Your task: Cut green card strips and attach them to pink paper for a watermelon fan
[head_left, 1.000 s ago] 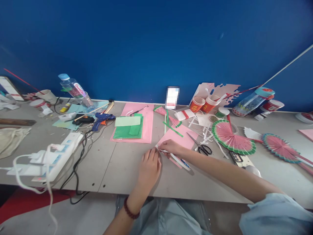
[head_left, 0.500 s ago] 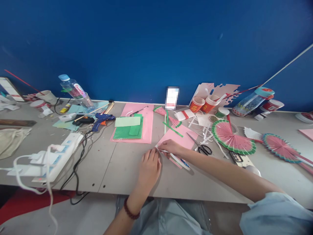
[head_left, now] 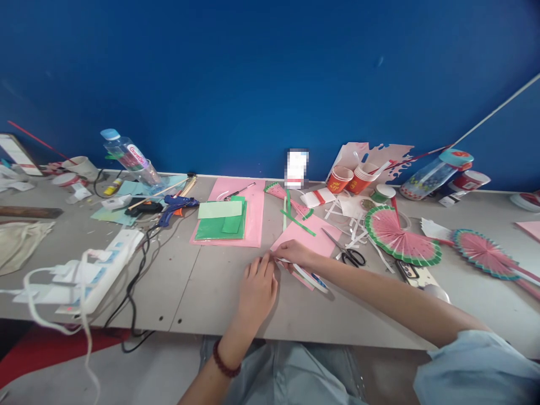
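My right hand [head_left: 292, 254] is closed in a pinch on a narrow white strip [head_left: 311, 277], which curves away to the right beneath my wrist. My left hand [head_left: 258, 286] lies palm down on the table, fingers stretched out, fingertips meeting those of my right hand. Whatever is under the left fingertips is hidden. A pink paper sheet [head_left: 323, 237] lies just beyond my right hand, and a pink piece [head_left: 304, 281] shows below that wrist. Black-handled scissors [head_left: 353, 257] rest on the pink sheet's right side. Green strips [head_left: 300, 223] cross beside a small folded watermelon-patterned paper piece [head_left: 291, 199].
At left are a blue glue gun [head_left: 175, 208], a power strip [head_left: 112, 270] with loose cables, and a leaning plastic bottle [head_left: 137, 163]. Green papers [head_left: 215, 228] sit on a pink stack. To the right are white scraps [head_left: 358, 232], red cups [head_left: 338, 181] and watermelon paper fans [head_left: 400, 242].
Both hands stay almost in place; my left fingertips shift very slightly at the meeting point. Nothing else has visibly moved.
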`<state>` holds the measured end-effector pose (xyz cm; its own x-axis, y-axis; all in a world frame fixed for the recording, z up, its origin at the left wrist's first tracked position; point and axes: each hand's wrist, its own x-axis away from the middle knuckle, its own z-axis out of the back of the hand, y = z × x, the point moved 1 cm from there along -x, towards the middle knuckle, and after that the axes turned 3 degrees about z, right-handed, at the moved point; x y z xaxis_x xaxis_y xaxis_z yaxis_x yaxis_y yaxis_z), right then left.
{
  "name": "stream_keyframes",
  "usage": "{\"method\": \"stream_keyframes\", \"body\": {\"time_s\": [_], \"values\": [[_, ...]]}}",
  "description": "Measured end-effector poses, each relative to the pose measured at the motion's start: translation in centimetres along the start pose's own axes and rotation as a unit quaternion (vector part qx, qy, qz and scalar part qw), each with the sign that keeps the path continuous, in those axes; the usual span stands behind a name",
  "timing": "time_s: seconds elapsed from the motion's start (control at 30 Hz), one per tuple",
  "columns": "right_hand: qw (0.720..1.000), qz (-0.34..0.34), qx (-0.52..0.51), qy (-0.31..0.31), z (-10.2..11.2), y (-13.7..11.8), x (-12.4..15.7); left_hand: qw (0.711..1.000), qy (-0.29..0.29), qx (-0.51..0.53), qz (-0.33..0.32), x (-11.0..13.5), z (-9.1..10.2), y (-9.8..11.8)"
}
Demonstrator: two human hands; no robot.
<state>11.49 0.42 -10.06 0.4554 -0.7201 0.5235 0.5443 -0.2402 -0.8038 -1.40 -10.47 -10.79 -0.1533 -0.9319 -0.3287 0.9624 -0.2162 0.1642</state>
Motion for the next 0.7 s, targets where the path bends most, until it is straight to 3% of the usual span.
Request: {"method": "stream_keyframes", "body": {"time_s": [0.17, 0.7], "values": [[1.0, -0.003, 0.001, 0.004, 0.0, -0.3, 0.1, 1.0, -0.027, 0.0, -0.008, -0.2, 0.3, 0.1], [0.999, -0.048, 0.015, 0.001, 0.4, -1.3, 1.5, 1.0, -0.018, 0.016, 0.016, -0.4, 0.6, 0.3]]}}
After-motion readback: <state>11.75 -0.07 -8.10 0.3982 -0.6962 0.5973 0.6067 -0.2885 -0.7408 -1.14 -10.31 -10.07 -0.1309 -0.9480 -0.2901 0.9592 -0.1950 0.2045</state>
